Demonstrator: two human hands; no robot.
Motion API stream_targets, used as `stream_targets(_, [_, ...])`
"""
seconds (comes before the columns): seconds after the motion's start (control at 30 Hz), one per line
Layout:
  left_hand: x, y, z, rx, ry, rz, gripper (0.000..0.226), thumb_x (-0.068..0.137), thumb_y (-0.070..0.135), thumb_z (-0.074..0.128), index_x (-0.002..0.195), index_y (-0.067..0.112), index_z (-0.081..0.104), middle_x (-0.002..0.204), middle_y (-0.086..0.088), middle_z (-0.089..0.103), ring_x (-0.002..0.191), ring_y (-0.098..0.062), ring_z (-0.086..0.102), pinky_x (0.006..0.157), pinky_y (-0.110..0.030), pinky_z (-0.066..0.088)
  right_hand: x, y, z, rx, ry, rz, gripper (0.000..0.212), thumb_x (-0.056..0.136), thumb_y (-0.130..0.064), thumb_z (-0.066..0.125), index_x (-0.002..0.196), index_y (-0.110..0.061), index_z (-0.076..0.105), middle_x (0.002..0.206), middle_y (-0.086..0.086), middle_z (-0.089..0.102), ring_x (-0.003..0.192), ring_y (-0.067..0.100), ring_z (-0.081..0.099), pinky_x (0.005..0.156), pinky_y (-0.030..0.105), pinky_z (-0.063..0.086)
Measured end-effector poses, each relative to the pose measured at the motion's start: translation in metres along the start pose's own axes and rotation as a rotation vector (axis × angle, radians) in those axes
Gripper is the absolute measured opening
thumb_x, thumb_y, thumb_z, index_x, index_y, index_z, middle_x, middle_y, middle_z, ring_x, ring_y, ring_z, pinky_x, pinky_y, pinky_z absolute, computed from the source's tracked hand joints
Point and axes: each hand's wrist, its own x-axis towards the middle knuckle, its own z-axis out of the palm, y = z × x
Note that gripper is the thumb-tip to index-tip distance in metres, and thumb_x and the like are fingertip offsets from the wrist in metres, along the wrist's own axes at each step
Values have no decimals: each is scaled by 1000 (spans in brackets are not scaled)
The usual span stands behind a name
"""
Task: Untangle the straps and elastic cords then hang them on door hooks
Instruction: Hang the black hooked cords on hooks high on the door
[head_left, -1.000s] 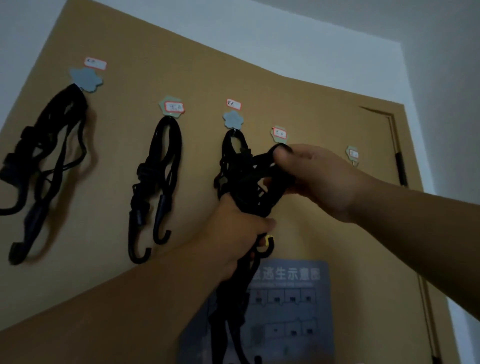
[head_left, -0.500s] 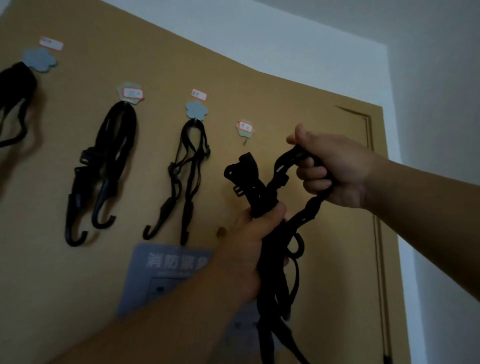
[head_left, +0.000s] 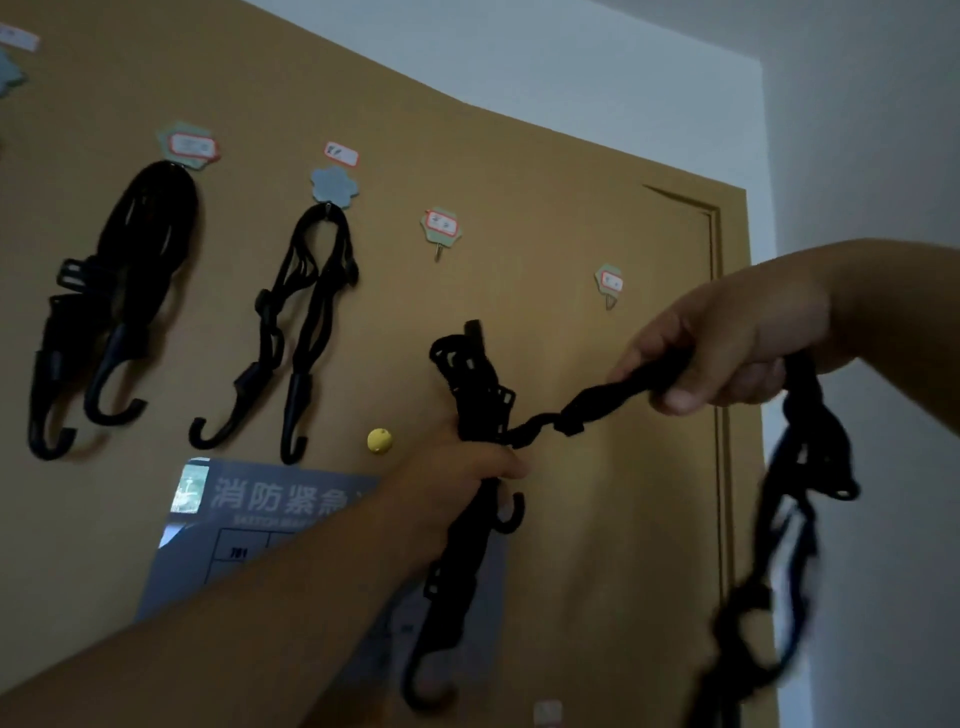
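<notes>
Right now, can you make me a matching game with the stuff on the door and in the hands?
Things:
1. right hand
2. left hand
3. yellow dot
4. thin cord

Places or states:
A. stuck on the door, above the grey poster
B. hanging from the blue flower hook
C. gripping an upright black bundle
D. pulling a twisted strap out sideways

Pairs: 1-D, 2-C, 3-A, 4-B

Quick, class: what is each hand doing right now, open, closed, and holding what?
Left hand: closed around the bunch of black straps.
Right hand: closed on the twisted black cord stretched from that bunch.
</notes>
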Motion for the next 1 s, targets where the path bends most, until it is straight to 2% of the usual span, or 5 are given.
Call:
stream_targets(0.2, [-6,-4,0,29,-270,52,24,86,25,69,69,12,60,63,-3,55,51,-12,52,50,-21,45,0,19,-11,-41,103,43,47,69,-44,77,98,-7,73,59,1,42,40,9,30,40,18,22])
stream_targets(0.33, [-5,-2,4,-118,-71,-124,38,77,55,65,72,18,58,60,3,58,47,-10,51,42,-18,36,0,32,-18,218,271,-57,35,89,-43,60,71,-13,57,57,0,34,38,9,26,38,19,22])
stream_targets(0.5, [9,-6,-9,-94,166,-88,27,85,26,69,71,17,48,60,-2,46,46,-14,40,38,-20,25,5,47,-29,607,577,-356,36,97,-43,47,68,-22,48,62,-3,38,40,9,28,34,19,25])
stream_targets(0.63, [12,6,-16,-6,236,-40,26,86,21,67,69,17,47,51,1,43,45,-15,43,39,-23,28,6,45,-22,482,456,-299,30,92,-44,52,79,-17,51,66,2,50,41,8,30,33,16,25])
stream_targets(1.0, [-2,87,26,142,24,171,14,87,19,69,98,19,60,91,2,74,80,-18,73,36,-20,28,24,6,6,202,416,-366,22,91,-32,63,88,-11,67,72,3,54,49,9,33,45,24,23])
